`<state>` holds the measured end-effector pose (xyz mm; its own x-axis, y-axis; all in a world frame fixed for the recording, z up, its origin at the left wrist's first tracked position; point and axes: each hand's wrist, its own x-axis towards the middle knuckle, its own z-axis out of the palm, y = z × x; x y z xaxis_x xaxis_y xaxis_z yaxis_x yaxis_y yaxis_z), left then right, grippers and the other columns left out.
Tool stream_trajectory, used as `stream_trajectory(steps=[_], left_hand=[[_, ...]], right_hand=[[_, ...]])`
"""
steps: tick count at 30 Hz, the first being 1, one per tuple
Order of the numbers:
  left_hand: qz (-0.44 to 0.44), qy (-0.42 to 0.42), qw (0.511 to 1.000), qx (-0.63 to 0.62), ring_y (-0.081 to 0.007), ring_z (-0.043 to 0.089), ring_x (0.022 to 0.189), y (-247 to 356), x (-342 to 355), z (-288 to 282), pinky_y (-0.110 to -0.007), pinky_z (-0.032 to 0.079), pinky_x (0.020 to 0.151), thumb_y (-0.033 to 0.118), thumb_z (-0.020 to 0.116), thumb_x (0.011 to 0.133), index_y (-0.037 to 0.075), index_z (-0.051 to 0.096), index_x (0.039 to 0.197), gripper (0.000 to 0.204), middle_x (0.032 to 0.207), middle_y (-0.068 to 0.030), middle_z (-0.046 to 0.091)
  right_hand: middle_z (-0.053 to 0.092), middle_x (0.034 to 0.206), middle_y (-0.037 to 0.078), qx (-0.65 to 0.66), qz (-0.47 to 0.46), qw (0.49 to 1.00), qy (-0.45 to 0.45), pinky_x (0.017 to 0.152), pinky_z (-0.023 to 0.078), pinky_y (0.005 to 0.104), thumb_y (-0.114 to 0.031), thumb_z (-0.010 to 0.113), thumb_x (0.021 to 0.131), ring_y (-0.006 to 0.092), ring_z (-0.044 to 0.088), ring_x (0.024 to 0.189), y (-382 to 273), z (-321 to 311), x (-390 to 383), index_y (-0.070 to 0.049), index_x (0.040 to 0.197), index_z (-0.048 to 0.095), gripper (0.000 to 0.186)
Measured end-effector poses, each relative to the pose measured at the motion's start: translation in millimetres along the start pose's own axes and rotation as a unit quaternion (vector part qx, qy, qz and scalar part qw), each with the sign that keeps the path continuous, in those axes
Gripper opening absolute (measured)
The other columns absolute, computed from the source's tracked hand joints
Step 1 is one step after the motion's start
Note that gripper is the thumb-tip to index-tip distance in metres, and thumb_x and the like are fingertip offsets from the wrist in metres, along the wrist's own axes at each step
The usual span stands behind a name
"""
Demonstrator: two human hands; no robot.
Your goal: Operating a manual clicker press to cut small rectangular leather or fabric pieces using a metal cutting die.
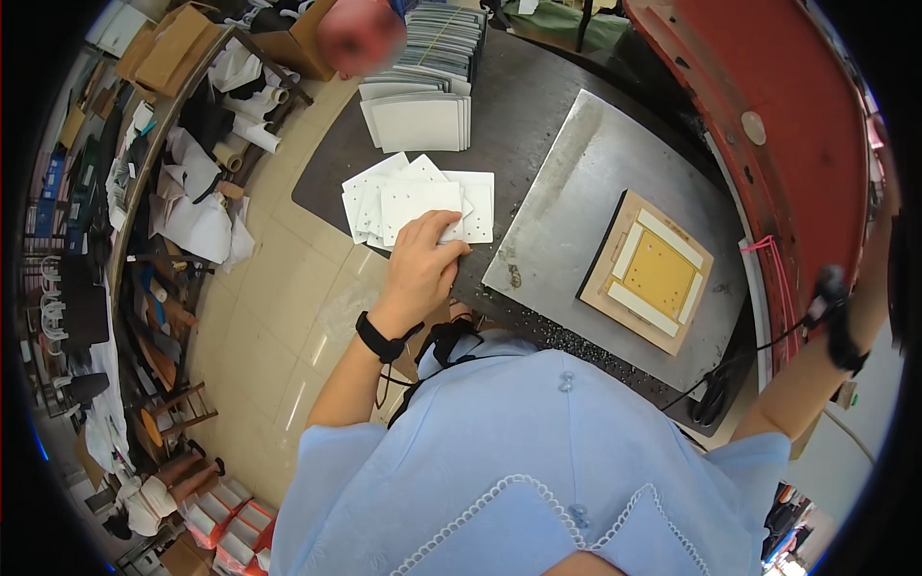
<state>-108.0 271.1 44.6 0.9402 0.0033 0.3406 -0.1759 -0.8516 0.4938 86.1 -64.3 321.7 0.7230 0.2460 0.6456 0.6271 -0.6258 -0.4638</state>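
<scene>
My left hand is at the table's near-left part, its fingers bent over a white card with small punched holes, the thumb by the card's lower edge. This card lies on top of several similar cards fanned out in a loose pile. My right arm reaches up along the right rim, beside a large red machine part. My right hand is cut off and darkened at the rim, so its fingers are hidden. A wooden die board with a yellow centre and white strips rests on a metal plate.
Rows of grey-white cards stand on the dark table behind the pile. Black crumbs lie along its near edge. A black cable and pink cord hang at right. Cluttered shelves line the left.
</scene>
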Motion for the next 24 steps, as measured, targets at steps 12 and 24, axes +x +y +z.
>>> stream_trajectory(steps=[12,24], left_hand=[[-0.211,0.091,0.972,0.047,-0.0487,0.023,0.141,-74,-20,-28,-0.055,0.023,0.113,0.051,0.080,0.073,0.001,0.040,0.143,0.095,0.148,-0.0332,0.031],[-0.163,0.072,0.969,-0.173,-0.0345,0.044,0.129,-66,-22,-31,-0.041,0.040,0.105,0.016,0.084,0.073,0.004,0.045,0.139,0.078,0.140,-0.0224,0.038]], right_hand=[[0.065,0.107,0.023,0.113,-0.033,0.849,-0.515,0.087,0.048,0.0454,-0.030,0.066,0.089,0.0370,0.061,0.104,-46,223,-120,0.004,0.123,0.052,0.051],[0.045,0.133,0.029,0.180,0.068,0.902,-0.387,0.100,0.044,0.0430,-0.017,0.079,0.074,0.0404,0.047,0.124,-74,305,-173,0.000,0.144,0.034,0.084]])
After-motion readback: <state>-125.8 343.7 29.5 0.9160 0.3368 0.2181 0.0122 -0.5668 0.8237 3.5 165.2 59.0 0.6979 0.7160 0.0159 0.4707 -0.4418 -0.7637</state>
